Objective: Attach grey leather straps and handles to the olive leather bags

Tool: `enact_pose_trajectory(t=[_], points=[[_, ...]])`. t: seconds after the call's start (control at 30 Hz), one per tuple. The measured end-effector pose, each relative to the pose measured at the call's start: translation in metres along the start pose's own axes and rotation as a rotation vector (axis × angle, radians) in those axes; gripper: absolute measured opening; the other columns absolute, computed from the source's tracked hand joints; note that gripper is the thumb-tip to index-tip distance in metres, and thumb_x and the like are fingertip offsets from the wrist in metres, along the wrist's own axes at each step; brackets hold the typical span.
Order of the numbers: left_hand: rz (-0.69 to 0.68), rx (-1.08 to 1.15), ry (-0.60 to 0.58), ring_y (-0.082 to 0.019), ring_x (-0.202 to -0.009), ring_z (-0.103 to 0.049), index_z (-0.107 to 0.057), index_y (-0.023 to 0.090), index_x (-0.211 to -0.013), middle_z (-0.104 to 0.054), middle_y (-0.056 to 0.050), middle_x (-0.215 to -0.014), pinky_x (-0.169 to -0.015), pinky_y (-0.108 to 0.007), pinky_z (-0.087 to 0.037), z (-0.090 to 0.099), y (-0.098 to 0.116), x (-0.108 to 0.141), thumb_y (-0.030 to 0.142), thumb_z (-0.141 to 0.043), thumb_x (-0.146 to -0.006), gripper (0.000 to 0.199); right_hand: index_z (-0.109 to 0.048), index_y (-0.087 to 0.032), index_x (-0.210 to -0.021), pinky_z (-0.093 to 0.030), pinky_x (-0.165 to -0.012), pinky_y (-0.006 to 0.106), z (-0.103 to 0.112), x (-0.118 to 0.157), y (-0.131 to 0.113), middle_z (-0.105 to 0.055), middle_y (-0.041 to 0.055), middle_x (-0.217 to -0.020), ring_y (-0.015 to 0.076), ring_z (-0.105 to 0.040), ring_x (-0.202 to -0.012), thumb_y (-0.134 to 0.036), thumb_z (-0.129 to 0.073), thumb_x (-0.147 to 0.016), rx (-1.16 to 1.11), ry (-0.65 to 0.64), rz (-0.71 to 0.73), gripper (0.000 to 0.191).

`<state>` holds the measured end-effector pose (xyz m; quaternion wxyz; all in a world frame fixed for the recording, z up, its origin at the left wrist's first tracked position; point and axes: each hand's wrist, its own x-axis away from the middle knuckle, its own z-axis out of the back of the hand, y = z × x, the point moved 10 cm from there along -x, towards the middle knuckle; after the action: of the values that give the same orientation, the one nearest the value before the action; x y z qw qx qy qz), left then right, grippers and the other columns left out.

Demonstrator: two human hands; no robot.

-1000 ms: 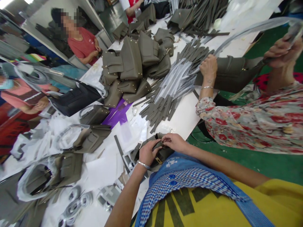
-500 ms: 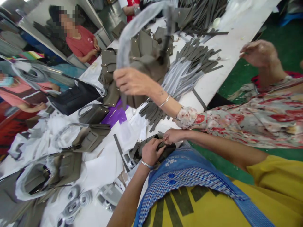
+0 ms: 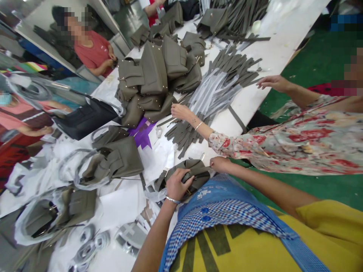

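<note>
An olive-grey handbag (image 3: 198, 164) lies on its side at the table's edge, against my blue apron (image 3: 218, 189). My left hand (image 3: 177, 184) grips its near left part, thumb and fingers bent around a dark fold at the opening. At the bag's right end my right hand (image 3: 220, 165) is closed in a pinch; what sits between the fingertips is hidden. A buckled strap (image 3: 163, 175) sticks out past the bag's left side.
A co-worker in a floral sleeve (image 3: 255, 147) reaches across from the right, a hand (image 3: 181, 111) over grey strips (image 3: 184, 132). Olive bags (image 3: 153, 71) are piled behind. A bag with a plastic-wrapped handle (image 3: 127, 155), white sheets (image 3: 121, 204) and wrapped coils (image 3: 87, 241) lie left.
My right hand has slid right along the bag to its end, while my left hand stays on it. The co-worker's hand has let go of a bag with a wrapped handle, now on the left.
</note>
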<state>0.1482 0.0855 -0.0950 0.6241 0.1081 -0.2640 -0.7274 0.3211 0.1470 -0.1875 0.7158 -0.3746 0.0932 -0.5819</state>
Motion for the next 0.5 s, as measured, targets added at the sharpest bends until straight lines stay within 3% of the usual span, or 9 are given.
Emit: enact_pose_trajectory(t=[0.1,0.17,0.23,0.3,0.43,0.5], points=[[0.018,-0.019,-0.008,-0.017,-0.097,-0.060,-0.061,0.027,-0.108,-0.063,-0.003,-0.106,-0.086,-0.028,-0.047,0.001,-0.001,-0.001,0.042,-0.054,-0.084,0.029,-0.064,-0.017,-0.084,-0.049,-0.075,0.033,-0.009,0.019,0.009,-0.063,0.0083,-0.092,0.0198,-0.061,-0.086,-0.019,-0.060,-0.082,0.061,-0.062,-0.025,0.005],[0.029,-0.035,-0.016,-0.018,-0.097,-0.060,-0.060,0.027,-0.109,-0.063,-0.003,-0.107,-0.087,-0.029,-0.047,0.002,0.000,0.000,0.042,-0.054,-0.084,0.030,-0.064,-0.018,-0.093,-0.045,-0.084,0.036,-0.001,0.025,-0.015,-0.063,0.0104,-0.100,0.0236,-0.059,-0.097,-0.014,-0.060,-0.079,0.041,0.014,0.102,0.015],[0.033,-0.039,-0.031,-0.019,-0.099,-0.060,-0.059,0.026,-0.109,-0.063,-0.003,-0.109,-0.087,-0.030,-0.046,0.001,0.004,0.001,0.043,-0.055,-0.083,0.031,-0.059,-0.020,-0.107,-0.041,-0.091,0.039,0.007,0.032,-0.050,-0.062,0.0089,-0.108,0.0233,-0.055,-0.104,-0.021,-0.057,-0.083,-0.039,0.080,0.287,0.024],[0.073,-0.037,-0.034,-0.020,-0.098,-0.061,-0.057,0.026,-0.109,-0.064,-0.003,-0.108,-0.085,-0.031,-0.047,0.001,0.006,0.002,0.047,-0.056,-0.082,0.034,-0.058,-0.020,-0.106,-0.041,-0.090,0.037,0.007,0.038,-0.073,-0.063,0.0066,-0.104,0.0212,-0.055,-0.099,-0.030,-0.056,-0.085,-0.143,0.062,0.392,0.023],[0.294,-0.011,-0.024,-0.023,-0.086,-0.065,-0.051,0.023,-0.115,-0.068,-0.004,-0.095,-0.074,-0.032,-0.049,-0.003,-0.009,0.006,0.057,-0.057,-0.076,0.051,-0.061,-0.019,-0.090,-0.044,-0.070,0.028,-0.009,0.037,-0.076,-0.061,0.0028,-0.085,0.0164,-0.056,-0.077,-0.031,-0.060,-0.081,-0.289,-0.042,0.345,0.015],[0.327,0.011,-0.053,-0.024,-0.086,-0.066,-0.054,0.022,-0.113,-0.070,-0.005,-0.091,-0.075,-0.033,-0.049,-0.009,-0.013,0.006,0.056,-0.058,-0.075,0.051,-0.063,-0.019,-0.086,-0.044,-0.069,0.027,-0.018,0.035,-0.071,-0.060,0.0020,-0.080,0.0158,-0.056,-0.075,-0.030,-0.060,-0.081,-0.331,-0.087,0.328,0.012]])
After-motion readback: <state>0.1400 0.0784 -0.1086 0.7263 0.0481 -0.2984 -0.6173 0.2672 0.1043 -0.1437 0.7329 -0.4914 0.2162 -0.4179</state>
